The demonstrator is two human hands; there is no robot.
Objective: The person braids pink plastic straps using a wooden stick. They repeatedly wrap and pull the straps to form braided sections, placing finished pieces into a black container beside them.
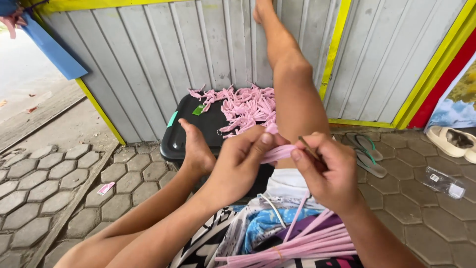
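Two hands are at work in the middle of the view. The left hand (243,161) is closed, its thumb and fingers pinching one end of a pink strip (277,153). The right hand (325,171) is also closed: it pinches the other end of the same strip and, together with it, one thin dark stick (307,147) that points up toward 11 o'clock. The strip lies stretched between both hands, so the two are almost touching.

At 6 o'clock from the hands, on the lap, lies one bundle of long pink strips (302,245), too many to count; it rests on patterned cloth (258,226). One single strip rises from this bundle toward the right hand.

At 12 o'clock from the hands stands one black plastic box (191,129) with its lid on. On the lid there is one heap of small folded pink pieces (245,109), again too many to count, and one small green thing (199,109) just beside the heap. The person's left foot (196,149) rests on the near edge of the box, and the right leg (292,94) reaches up to the grey metal wall (148,64).

At 3 o'clock, on the paving stones (44,173), lie two flip-flops (367,154), a clear plastic bottle (444,182) on its side, and a pale sandal (453,141).
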